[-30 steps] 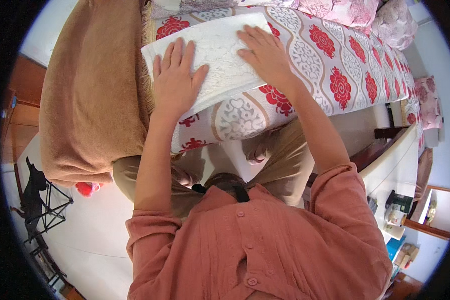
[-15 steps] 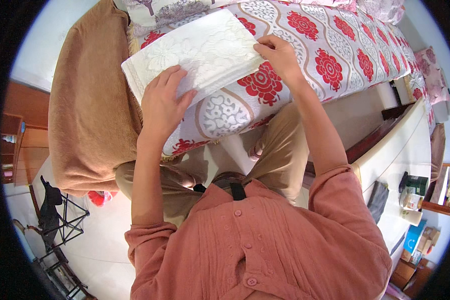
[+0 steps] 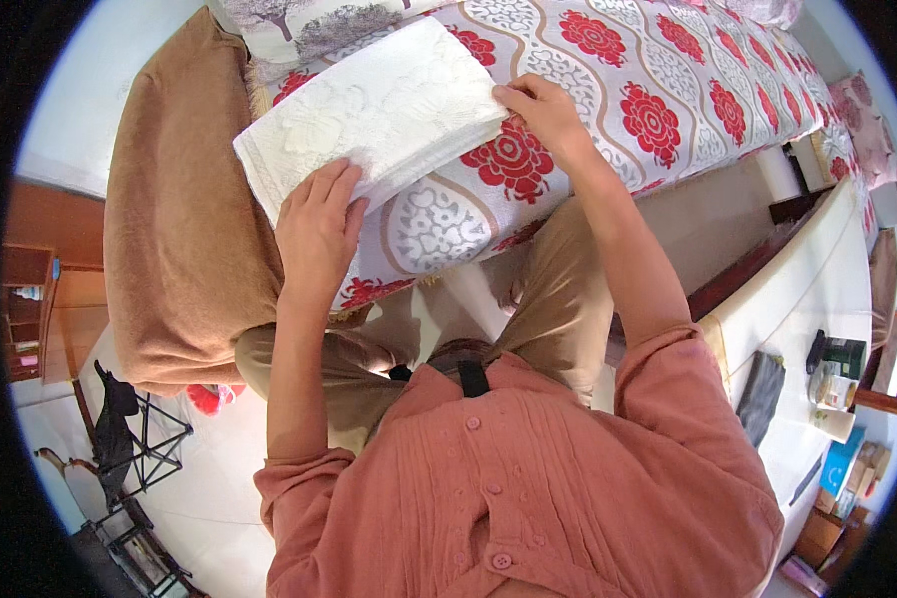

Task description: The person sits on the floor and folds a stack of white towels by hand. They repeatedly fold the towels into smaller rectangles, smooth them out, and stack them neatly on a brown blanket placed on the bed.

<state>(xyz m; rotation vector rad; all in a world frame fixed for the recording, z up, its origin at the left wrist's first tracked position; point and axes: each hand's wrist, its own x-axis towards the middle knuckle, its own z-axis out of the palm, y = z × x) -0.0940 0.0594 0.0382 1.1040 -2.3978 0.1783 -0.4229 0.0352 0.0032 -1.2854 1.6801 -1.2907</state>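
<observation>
Two hands grip one folded white embossed cloth (image 3: 374, 112) on the bed. Left hand (image 3: 316, 231) lies flat, fingers spread, pressing the cloth's near corner by the bed's near edge. Right hand (image 3: 545, 112) pinches the cloth's right edge, thumb on top. Beyond lies a patterned pillow (image 3: 304, 20). Brown blanket (image 3: 179, 229) drapes the bed's left end; red-flowered bedspread (image 3: 668, 90) stretches open to the right.

A home bedroom: bed (image 3: 728, 110) under a red-flowered cover, brown blanket (image 3: 179, 259) draped at one end, pillows (image 3: 857, 125) beyond, cluttered white table (image 3: 797, 329) alongside.
</observation>
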